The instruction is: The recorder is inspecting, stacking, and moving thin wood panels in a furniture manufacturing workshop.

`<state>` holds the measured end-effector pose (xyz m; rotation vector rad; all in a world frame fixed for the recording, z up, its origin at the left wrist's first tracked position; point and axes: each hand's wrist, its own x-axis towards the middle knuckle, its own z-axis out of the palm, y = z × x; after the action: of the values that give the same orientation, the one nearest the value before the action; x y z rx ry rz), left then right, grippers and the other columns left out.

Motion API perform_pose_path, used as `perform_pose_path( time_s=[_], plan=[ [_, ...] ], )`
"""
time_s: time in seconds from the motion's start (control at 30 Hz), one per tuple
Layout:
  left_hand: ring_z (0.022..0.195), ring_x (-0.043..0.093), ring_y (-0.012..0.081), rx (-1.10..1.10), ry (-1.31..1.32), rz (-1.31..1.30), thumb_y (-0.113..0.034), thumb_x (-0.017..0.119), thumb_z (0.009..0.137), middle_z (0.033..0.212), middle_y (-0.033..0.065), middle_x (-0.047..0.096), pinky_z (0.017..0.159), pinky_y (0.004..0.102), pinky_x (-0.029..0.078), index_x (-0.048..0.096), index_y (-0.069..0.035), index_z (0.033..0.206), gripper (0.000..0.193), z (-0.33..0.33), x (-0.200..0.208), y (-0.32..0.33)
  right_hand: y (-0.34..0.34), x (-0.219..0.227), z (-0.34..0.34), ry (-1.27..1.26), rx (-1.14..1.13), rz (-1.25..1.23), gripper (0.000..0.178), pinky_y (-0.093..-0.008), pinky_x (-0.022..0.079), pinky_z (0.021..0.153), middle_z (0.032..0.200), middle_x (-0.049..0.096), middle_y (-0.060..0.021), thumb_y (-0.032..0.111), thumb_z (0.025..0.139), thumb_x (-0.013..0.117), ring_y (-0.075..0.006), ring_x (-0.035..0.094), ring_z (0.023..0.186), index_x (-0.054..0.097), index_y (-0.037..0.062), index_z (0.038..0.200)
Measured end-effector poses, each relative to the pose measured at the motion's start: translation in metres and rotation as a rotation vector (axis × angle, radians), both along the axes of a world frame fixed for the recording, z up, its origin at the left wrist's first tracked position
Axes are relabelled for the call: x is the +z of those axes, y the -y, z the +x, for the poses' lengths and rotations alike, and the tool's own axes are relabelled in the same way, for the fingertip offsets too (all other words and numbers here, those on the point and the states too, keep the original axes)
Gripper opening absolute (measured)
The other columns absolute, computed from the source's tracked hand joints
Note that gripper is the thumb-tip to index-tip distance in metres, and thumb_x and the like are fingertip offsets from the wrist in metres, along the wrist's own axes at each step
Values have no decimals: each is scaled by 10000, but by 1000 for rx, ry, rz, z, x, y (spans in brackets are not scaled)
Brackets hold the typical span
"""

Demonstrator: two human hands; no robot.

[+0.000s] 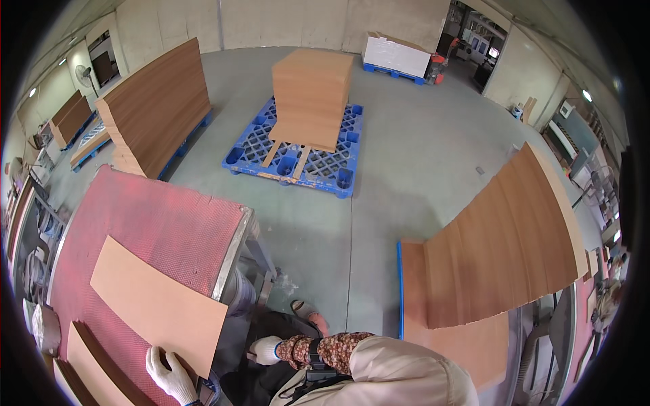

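Touching a board (162, 298) at its near edge with the left hand (170, 373), half-curled; cannot tell whether pinching. Lying flat beyond the grip on a red mat (156, 210), slanting lengthwise from right of it to far left. Holding the right hand (265, 350) further right; cannot tell if closed.

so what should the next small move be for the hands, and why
Probably bring the right hand to the right end of the flat board on the red mat: the left hand is at the board's near edge, while the right is off to the side, apart from it.
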<state>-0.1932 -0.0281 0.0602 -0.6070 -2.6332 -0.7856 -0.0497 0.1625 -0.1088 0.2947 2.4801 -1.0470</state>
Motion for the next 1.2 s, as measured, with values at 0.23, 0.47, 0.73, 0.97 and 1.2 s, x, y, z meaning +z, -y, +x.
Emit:
perform_pose_path(
  time_s=[0.23, 0.47, 0.73, 0.97, 1.2],
  plan=[
    [1121, 639, 417, 3, -76, -35, -221, 690, 947, 1196, 255, 689, 1029, 476, 491, 706, 62, 1130, 337, -5, -6, 5, 0, -20, -15, 63, 5, -28, 456, -490, 517, 990, 1162, 722, -174, 441, 1006, 489, -385, 669, 1118, 722, 65, 1115],
    [1159, 623, 418, -6, -25, -51, -264, 683, 962, 1229, 259, 678, 1051, 490, 484, 701, 43, 1182, 378, -7, -15, 17, -11, -32, -11, 52, -37, 25, 388, -500, 551, 894, 1040, 747, -174, 404, 992, 542, -401, 698, 1018, 753, 79, 1005],
    [1208, 597, 350, 71, 234, 276, -156, 657, 988, 1332, 225, 631, 1070, 431, 472, 649, 70, 1277, 366, 3, -3, 14, -88, 22, -2, 208, -100, 105, 409, -520, 553, 868, 1009, 745, -180, 413, 982, 514, -408, 704, 972, 773, 98, 1004],
    [1266, 576, 382, 161, 1029, 896, -257, 694, 946, 1403, 262, 564, 1044, 517, 505, 440, 34, 1493, 669, 14, 26, 58, -144, 56, -3, 244, -72, -25, 385, -478, 538, 844, 962, 743, -190, 391, 1019, 506, -379, 710, 952, 745, 90, 1036],
    [1298, 572, 242, -191, 1173, 1010, -177, 636, 1003, 1353, 164, 652, 1143, 385, 412, 606, 60, 1346, 419, 48, 24, 46, -185, 131, -43, 339, -177, -67, 451, -377, 541, 718, 763, 713, -117, 392, 1030, 534, -226, 700, 763, 720, -7, 936]
  ],
)
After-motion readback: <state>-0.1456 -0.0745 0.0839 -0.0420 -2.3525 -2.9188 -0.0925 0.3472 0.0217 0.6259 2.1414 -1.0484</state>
